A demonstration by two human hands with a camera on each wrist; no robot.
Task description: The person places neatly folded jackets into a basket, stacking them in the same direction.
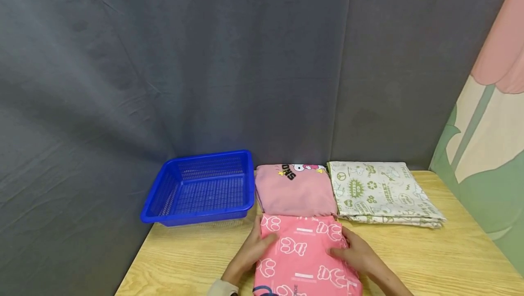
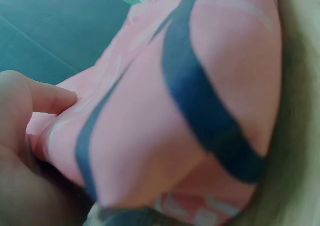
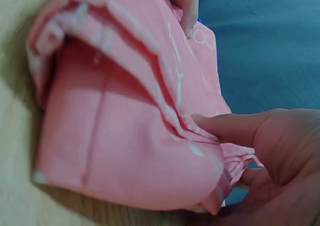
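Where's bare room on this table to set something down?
Bare tabletop lies right of the right hand, in front of the GO GREEN cloth, and left of the left hand, in front of the blue plastic basket. Middle's crowded: white-printed pink cloth, black-lettered pink cloth behind.

A wooden table (image 1: 184, 259) bears a blue basket (image 1: 210, 218) and folded cloths (image 1: 296, 198).

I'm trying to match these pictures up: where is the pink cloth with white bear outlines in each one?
Head: the pink cloth is at the bottom, just right of centre.
Left wrist: it fills the middle, from top edge to bottom.
Right wrist: it covers much of the left and centre.
Shared landmark: the left hand, left of the cloth in head, left edge in left wrist, top in right wrist.
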